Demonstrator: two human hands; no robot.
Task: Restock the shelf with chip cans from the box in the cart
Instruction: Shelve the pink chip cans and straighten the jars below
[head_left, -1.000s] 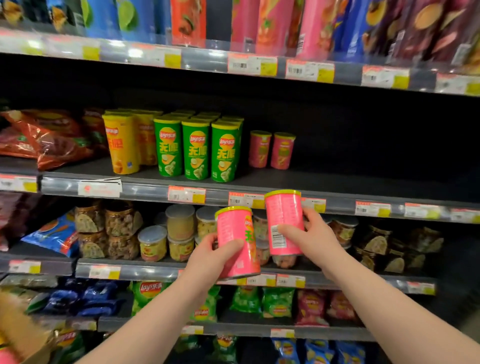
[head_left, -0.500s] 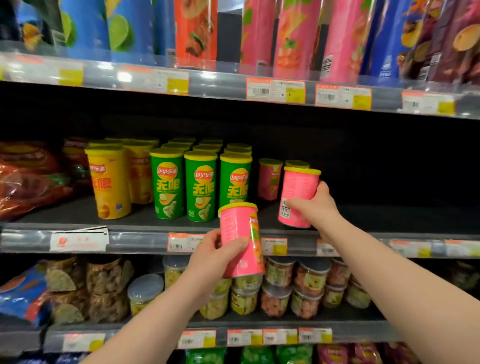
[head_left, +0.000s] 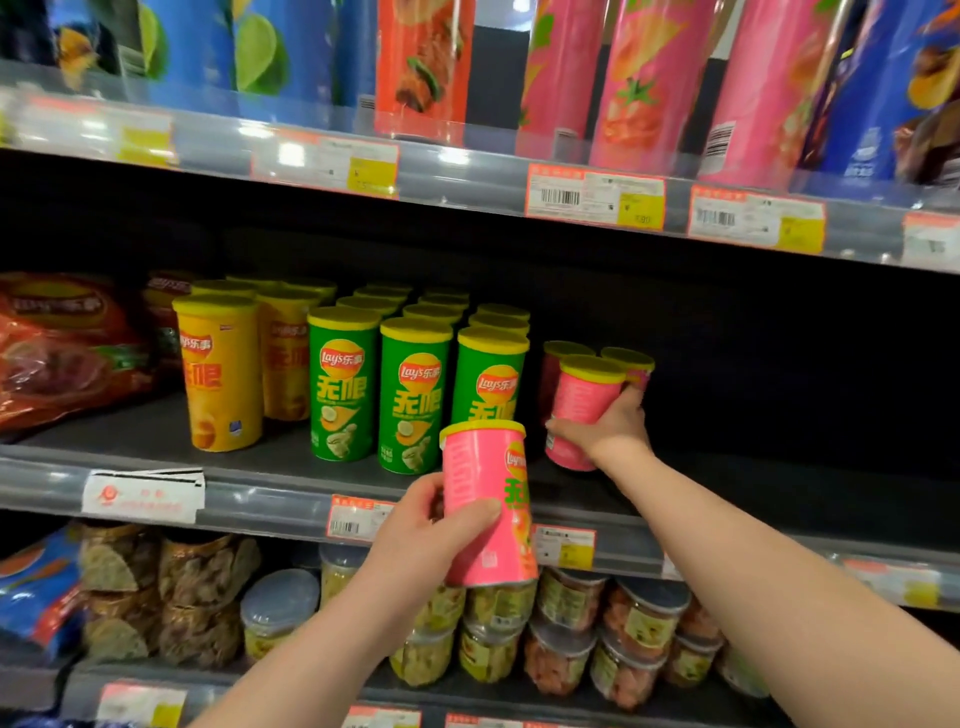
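My right hand (head_left: 605, 426) grips a pink chip can (head_left: 582, 400) with a yellow lid, standing on the dark middle shelf (head_left: 727, 499) just in front of two pink cans (head_left: 628, 361) at the back. My left hand (head_left: 426, 535) holds a second pink can (head_left: 488, 499) upright in front of the shelf's edge, below the green cans. The box and the cart are out of view.
Rows of green cans (head_left: 415, 395) and yellow cans (head_left: 221, 374) stand left of the pink ones, with red bags (head_left: 67, 348) further left. The shelf's right half lies dark and bare. Tall cans (head_left: 649, 78) fill the shelf above; plastic tubs (head_left: 566, 644) sit below.
My right hand has carried its pink can from below the shelf edge up and onto the middle shelf, in front of the two pink cans. My left hand has kept its can near the shelf's edge.
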